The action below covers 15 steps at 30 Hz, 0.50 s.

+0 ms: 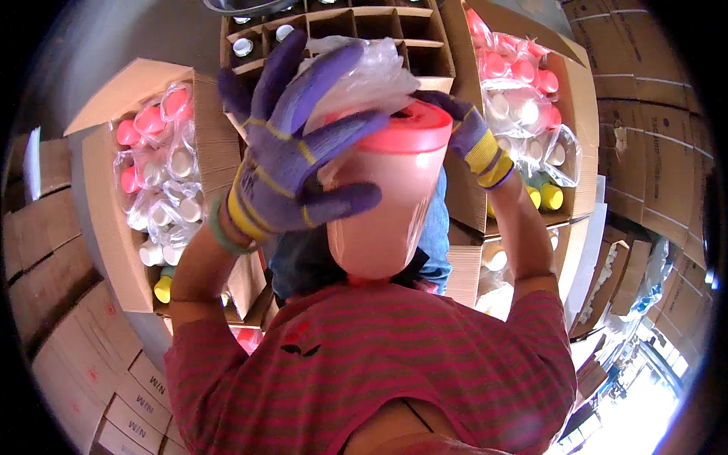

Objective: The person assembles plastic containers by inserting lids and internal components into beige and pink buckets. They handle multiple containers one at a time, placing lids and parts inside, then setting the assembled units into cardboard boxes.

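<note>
While the pink jug (379, 212) sits between my hands, crumpled clear plastic (371, 76) at its lid (413, 138), my left hand (277, 163) has its fingers spread apart; my right hand (470, 136) meets the rim, its clamping too hidden to tell.

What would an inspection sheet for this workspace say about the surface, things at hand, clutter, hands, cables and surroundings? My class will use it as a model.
Surface: smooth grey floor, partly visible between boxes.
Things at hand: tapered pink plastic container, brighter pink around its top; crumpled clear plastic bag beside that top.
Clutter: open brown cardboard boxes at both sides, holding plastic-wrapped containers with pink, white and yellow ends; divided brown cardboard carton ahead, holding white-capped bottles.
Hands: purple-and-yellow gloved left hand, fingers spread, contact unclear; matching gloved right hand at the container's top, fingertips hidden.
Cables: nothing seen.
Surroundings: stacked brown cartons on both sides; bright light lower right.
</note>
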Motion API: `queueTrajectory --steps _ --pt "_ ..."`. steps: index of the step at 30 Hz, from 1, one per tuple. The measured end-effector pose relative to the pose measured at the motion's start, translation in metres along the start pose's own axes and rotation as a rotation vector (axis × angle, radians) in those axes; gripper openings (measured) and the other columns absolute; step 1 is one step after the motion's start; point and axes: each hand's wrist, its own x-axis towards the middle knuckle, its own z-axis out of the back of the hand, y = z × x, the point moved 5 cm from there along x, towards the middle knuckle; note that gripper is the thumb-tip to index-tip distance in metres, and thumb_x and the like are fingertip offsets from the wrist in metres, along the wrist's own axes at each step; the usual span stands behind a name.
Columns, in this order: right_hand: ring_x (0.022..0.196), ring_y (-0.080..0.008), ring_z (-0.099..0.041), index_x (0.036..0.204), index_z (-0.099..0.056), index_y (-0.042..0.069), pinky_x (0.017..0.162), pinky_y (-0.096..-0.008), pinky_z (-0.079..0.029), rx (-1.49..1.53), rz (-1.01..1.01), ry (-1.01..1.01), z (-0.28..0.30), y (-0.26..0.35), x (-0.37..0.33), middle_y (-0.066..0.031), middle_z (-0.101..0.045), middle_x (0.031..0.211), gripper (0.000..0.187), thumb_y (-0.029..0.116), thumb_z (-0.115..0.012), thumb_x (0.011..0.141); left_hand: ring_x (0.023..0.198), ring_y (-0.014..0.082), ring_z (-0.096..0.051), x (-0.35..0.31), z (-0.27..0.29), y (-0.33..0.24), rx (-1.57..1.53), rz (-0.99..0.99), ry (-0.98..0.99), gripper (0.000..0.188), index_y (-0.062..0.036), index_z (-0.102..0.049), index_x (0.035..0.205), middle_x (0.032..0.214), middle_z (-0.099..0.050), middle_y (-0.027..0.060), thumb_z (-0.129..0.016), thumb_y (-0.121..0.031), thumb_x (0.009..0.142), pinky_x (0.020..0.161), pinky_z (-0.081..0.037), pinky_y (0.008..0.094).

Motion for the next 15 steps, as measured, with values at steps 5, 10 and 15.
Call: queueTrajectory --steps 5,10,15 --pt "0.105 -0.0308 -0.061 0.118 -0.064 0.015 0.093 -0.043 -0.05 -1.215 -0.042 0.478 -0.039 0.058 -0.007 -0.0089 -0.063 0.119 0.036 0.019 -0.055 0.084 0.128 0.0456 -0.041 -0.024 0.005 0.016 -0.241 0.112 -0.219 0.05 -0.0146 -0.059 0.099 0.129 -0.055 0.0155 -0.084 -0.03 0.059 0.105 -0.03 0.0581" --pt "0.118 -0.0291 -0.053 0.114 -0.066 0.018 0.1 -0.0409 -0.044 -1.04 0.421 0.348 -0.087 0.062 -0.095 -0.0086 -0.064 0.12 0.033 0.025 -0.055 0.084 0.107 0.0371 -0.06 -0.031 -0.01 0.023 -0.489 0.168 -0.159 0.047 -0.01 -0.057 0.105 0.109 -0.065 0.0143 -0.082 -0.011 0.066 0.096 -0.043 0.0499" --pt "0.118 -0.0336 -0.053 0.115 -0.063 0.012 0.097 -0.0428 -0.044 -0.664 -0.023 0.946 -0.036 0.079 -0.083 -0.0153 -0.058 0.127 0.038 0.023 -0.064 0.078 0.105 0.0331 -0.061 -0.023 -0.035 0.029 -0.485 0.196 -0.169 0.049 -0.0063 -0.062 0.112 0.111 -0.065 0.0146 -0.082 -0.012 0.067 0.094 -0.045 0.0436"
